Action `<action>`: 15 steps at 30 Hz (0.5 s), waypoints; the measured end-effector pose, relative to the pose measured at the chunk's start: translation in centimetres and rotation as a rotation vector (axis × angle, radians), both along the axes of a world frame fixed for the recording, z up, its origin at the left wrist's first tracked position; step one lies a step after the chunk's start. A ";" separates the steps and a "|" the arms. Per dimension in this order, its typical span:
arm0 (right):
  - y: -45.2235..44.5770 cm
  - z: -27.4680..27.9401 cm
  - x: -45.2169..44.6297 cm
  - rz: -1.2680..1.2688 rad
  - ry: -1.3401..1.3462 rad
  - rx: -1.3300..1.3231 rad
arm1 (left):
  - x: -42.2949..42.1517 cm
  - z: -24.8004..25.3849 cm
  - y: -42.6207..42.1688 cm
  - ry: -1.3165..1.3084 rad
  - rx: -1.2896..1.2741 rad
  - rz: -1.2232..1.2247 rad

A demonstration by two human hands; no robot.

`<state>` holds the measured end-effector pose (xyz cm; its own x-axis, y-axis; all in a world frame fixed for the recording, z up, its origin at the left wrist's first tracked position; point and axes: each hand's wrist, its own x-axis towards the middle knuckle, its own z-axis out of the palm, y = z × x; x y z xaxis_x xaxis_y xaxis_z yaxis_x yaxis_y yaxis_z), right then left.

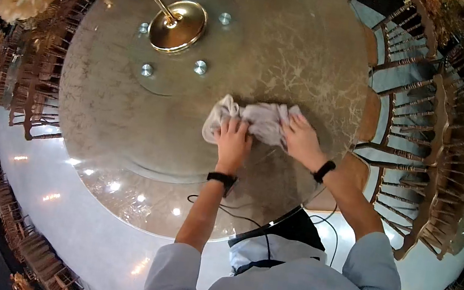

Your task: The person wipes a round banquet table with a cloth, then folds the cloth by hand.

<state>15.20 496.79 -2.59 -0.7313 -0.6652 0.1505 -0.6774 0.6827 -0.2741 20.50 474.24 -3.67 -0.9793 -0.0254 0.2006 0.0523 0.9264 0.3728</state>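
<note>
Left hand and right hand are holding a bunched cloth down on the round table, fingers curling over its near-left edge and right end. Even pressure and flatter folds should be serving best, metal studs and gold stand base sitting beyond.

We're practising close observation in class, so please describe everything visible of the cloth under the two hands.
The cloth looks like soft fabric, whitish at its left end and greyer toward the right. It lies bunched and creased, stretched out sideways, on the glossy top of the round table. The left hand rests on its left part, the right hand on its right end. Whether it is one piece or two is unclear.
</note>
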 end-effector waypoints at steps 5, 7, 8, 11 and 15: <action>0.3 0.9 8.5 0.090 -0.213 0.055 | 9.3 0.9 0.3 -0.116 -0.016 -0.022; 1.2 -0.9 12.0 0.195 -0.076 0.086 | 13.7 0.3 0.4 -0.139 -0.031 -0.018; 1.4 -1.7 13.3 0.237 0.067 0.060 | 16.1 -0.3 0.7 -0.212 -0.047 -0.034; 0.7 -2.6 14.4 0.237 0.024 -0.049 | 20.9 -0.4 2.0 -0.291 -0.012 0.005; -1.0 -2.0 15.5 0.309 -0.134 -0.018 | 23.7 -0.1 1.7 -0.317 0.054 0.110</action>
<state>30.67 495.77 -4.57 -0.5093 -0.8569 0.0799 -0.8088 0.4448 -0.3848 44.16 475.98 -3.73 -0.9836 -0.1369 -0.1177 -0.1733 0.8985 0.4034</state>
